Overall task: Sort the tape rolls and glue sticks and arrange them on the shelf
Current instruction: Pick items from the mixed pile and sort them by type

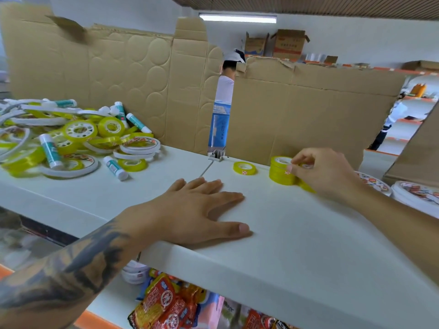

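A mixed pile of yellow tape rolls, flat white tape rolls and white-and-teal glue sticks lies at the left of the white shelf. One glue stick lies loose at the pile's edge. A single yellow tape roll lies flat near the middle. To its right stands a stack of yellow tape rolls. My right hand pinches the top of that stack, with more yellow tape partly hidden beneath it. My left hand rests flat on the shelf, fingers straight.
Cardboard sheets stand along the back of the shelf. White flat tape rolls are stacked at the far right. Red snack packets fill the lower shelf. A person stands behind the cardboard gap.
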Demonstrator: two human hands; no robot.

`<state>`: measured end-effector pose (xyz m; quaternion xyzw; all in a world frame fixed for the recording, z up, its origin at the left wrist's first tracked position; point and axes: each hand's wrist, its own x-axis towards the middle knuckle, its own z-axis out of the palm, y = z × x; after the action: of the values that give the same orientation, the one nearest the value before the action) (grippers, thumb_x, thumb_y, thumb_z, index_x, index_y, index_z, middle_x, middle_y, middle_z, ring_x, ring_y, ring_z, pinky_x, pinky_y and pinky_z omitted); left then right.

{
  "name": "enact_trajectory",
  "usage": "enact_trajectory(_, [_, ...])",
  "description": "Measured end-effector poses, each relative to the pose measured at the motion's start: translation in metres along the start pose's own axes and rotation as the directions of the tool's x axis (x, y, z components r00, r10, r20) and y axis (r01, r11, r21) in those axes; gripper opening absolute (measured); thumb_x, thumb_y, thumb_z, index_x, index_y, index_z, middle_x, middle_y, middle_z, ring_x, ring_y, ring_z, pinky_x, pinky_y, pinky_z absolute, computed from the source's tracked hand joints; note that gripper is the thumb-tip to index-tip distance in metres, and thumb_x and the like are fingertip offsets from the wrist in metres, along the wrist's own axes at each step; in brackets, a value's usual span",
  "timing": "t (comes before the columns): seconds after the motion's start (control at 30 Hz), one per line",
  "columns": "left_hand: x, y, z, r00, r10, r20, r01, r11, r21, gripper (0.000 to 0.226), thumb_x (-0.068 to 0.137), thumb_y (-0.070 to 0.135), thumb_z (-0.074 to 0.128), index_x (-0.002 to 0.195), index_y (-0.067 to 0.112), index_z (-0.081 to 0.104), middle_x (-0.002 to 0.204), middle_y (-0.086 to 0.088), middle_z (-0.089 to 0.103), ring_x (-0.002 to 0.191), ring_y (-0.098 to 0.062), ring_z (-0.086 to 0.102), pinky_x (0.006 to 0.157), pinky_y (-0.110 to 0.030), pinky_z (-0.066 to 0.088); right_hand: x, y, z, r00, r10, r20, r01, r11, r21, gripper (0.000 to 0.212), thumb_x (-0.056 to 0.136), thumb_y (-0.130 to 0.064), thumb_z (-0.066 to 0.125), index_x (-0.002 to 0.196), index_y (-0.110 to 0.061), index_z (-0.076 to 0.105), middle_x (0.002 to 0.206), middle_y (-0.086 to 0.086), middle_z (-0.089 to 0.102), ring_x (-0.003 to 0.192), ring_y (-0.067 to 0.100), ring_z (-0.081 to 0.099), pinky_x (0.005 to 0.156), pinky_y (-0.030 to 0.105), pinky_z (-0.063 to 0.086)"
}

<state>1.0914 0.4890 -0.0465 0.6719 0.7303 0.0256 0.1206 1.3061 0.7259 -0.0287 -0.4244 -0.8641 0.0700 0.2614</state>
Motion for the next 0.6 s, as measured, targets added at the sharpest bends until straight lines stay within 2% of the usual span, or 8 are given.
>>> enact_trajectory(0.27, [0.0,0.001,0.0,1.0,0.004,-0.01,-0.004,1.0,-0.016,0.081,0.073,0.098,0.026,0.147,0.072,0.005,0.17,0.017,0.001,0.157,-0.013,-0.006,0.126,-0.048,-0.005,-0.004,0.002,-0.003,1.0,0.008,0.028,-0.007,1.0,-0.026,0.017,0.082,-0.06,0.071,0.085,-0.044,0.066,0.102,-0.011,0.071,0.109,0.023,0.064,0.101,0.047,0.046])
enact_trajectory(0.37, [0.0,-0.001,-0.001,1.0,0.01,-0.027,-0.011,0.999,-0.046,0.081,0.074,0.097,0.03,0.147,0.07,0.012,0.17,0.018,0.006,0.157,-0.013,-0.001,0.126,-0.049,-0.002,-0.006,-0.004,-0.005,0.999,-0.04,0.026,0.042,0.995,-0.094,0.02,0.083,-0.056,0.069,0.097,-0.042,0.065,0.113,-0.013,0.065,0.116,0.022,0.058,0.099,0.043,0.043])
enact_trajectory(0.47, [-0.001,-0.006,-0.004,0.993,0.006,-0.121,-0.017,0.996,-0.083,0.078,0.078,0.094,0.031,0.147,0.059,0.033,0.162,0.022,0.028,0.153,-0.008,0.02,0.125,-0.05,0.013,-0.008,-0.021,-0.008,0.99,-0.136,0.036,0.14,0.979,-0.151,0.027,0.087,-0.052,0.064,0.111,-0.039,0.066,0.119,-0.016,0.06,0.122,0.016,0.054,0.096,0.039,0.039])
enact_trajectory(0.53, [-0.004,-0.011,-0.008,0.978,-0.03,-0.208,0.008,0.994,-0.11,0.071,0.083,0.089,0.036,0.143,0.052,0.043,0.151,0.023,0.043,0.14,-0.005,0.039,0.12,-0.045,0.028,-0.008,-0.035,-0.007,0.987,-0.156,0.045,0.162,0.972,-0.173,0.032,0.087,-0.058,0.054,0.11,-0.04,0.065,0.119,-0.018,0.06,0.121,0.015,0.055,0.096,0.039,0.04])
enact_trajectory(0.6, [-0.009,-0.022,-0.011,0.959,-0.083,-0.271,0.047,0.99,-0.135,0.066,0.083,0.086,0.043,0.138,0.05,0.05,0.142,0.023,0.052,0.129,-0.006,0.05,0.112,-0.04,0.039,-0.01,-0.052,-0.004,0.98,-0.185,0.07,0.194,0.964,-0.183,0.036,0.089,-0.059,0.053,0.117,-0.039,0.064,0.129,-0.018,0.058,0.124,0.014,0.054,0.101,0.038,0.038])
